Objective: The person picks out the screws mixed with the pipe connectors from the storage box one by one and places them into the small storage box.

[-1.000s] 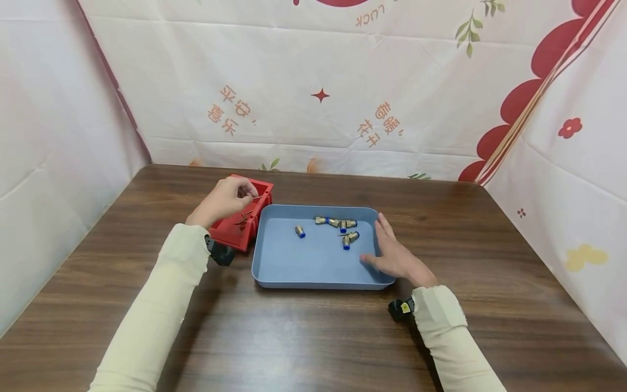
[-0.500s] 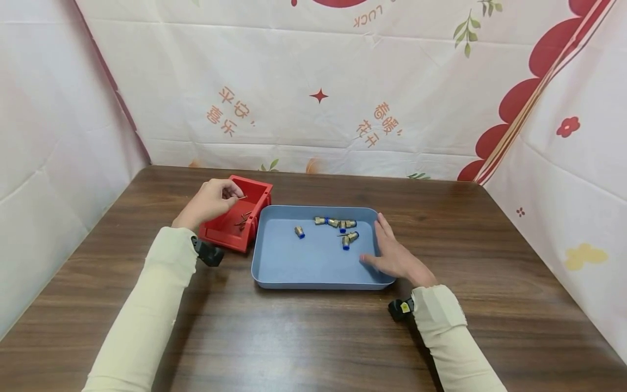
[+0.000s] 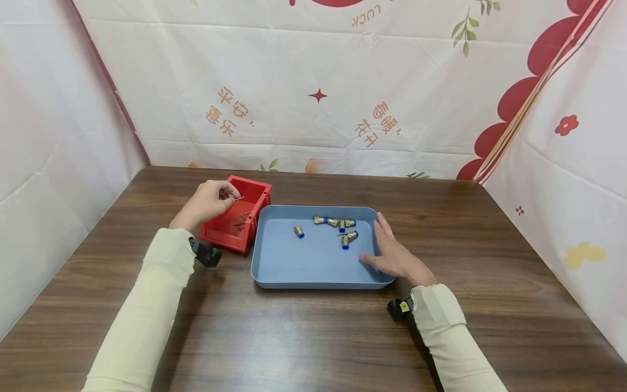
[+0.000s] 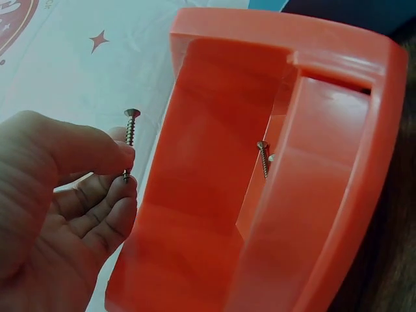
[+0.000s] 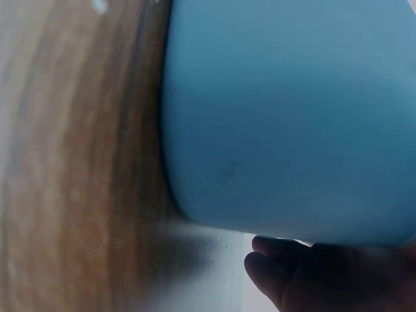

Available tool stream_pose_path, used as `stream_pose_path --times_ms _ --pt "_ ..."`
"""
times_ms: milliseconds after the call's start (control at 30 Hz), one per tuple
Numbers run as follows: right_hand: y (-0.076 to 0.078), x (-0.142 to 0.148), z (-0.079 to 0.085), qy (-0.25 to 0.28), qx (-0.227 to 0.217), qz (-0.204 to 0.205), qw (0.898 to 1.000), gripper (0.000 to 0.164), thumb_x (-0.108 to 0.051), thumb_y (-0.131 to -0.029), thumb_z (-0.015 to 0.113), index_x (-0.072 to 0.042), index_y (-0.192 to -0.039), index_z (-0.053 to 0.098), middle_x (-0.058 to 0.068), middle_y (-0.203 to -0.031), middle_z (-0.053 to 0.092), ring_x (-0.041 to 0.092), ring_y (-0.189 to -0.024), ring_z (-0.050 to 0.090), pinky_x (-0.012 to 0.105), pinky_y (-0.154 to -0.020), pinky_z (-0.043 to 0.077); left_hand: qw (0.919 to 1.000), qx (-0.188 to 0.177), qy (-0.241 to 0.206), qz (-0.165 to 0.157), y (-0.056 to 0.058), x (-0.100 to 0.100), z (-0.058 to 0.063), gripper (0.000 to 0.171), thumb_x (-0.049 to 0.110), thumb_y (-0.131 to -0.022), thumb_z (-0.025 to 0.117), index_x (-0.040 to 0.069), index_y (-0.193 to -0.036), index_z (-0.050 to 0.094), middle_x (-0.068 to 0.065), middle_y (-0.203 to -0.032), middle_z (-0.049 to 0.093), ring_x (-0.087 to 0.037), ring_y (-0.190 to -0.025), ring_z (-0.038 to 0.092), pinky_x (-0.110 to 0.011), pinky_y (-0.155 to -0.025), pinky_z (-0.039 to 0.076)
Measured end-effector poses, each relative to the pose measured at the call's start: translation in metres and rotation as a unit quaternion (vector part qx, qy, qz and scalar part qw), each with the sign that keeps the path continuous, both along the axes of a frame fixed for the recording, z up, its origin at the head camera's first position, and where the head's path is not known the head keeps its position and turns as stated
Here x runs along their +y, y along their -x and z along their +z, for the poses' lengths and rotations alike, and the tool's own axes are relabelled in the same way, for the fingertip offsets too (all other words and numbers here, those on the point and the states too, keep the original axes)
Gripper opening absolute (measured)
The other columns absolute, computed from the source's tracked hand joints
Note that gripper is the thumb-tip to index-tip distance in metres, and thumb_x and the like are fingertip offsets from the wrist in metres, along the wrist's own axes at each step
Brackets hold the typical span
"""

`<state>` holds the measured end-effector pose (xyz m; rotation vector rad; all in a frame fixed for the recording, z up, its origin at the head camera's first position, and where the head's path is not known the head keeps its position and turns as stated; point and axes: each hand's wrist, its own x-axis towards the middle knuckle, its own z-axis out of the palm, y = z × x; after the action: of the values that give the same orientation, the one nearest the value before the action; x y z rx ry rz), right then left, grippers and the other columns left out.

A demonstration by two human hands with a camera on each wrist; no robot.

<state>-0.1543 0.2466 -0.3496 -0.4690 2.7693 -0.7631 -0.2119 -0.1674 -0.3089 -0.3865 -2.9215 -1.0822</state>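
My left hand (image 3: 209,200) pinches a screw (image 4: 130,133) between thumb and finger, over the red bin (image 3: 220,237). In the left wrist view the screw stands head up, its threaded tip showing below the thumb. Several more screws (image 3: 242,219) lie on the bin's floor. My right hand (image 3: 392,253) rests at the right rim of the blue tray (image 3: 303,269), thumb inside and fingers along the outer side. Several brass fittings (image 3: 333,222) with blue ends lie in the tray, one fitting (image 3: 299,232) apart to the left. A thin screw (image 3: 344,234) lies beside the nearer pair.
The red bin stands against the tray's left side on the brown wooden table (image 3: 313,337). A patterned white cloth (image 3: 274,81) hangs behind the table and along both sides.
My left hand has moved left and slightly back from the bin's right edge, still pinching the screw. My right hand and the tray's contents look unchanged.
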Motion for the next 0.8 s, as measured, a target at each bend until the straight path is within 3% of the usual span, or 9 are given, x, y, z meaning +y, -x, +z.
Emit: stream_pose_path --times_ms 800 --pt "0.001 0.001 -0.001 -0.003 -0.005 -0.002 1.0 0.089 -0.022 -0.092 0.059 0.011 -0.147 -0.003 0.021 -0.157 -0.018 0.041 -0.145 -0.002 0.057 -0.113 0.016 0.9998 0.0 -0.015 -0.016 0.004 0.013 0.001 0.023 0.004 -0.088 0.058 -0.003 -0.11 0.062 -0.019 -0.104 0.063 -0.029 -0.092 0.057 -0.04 -0.086 0.05"
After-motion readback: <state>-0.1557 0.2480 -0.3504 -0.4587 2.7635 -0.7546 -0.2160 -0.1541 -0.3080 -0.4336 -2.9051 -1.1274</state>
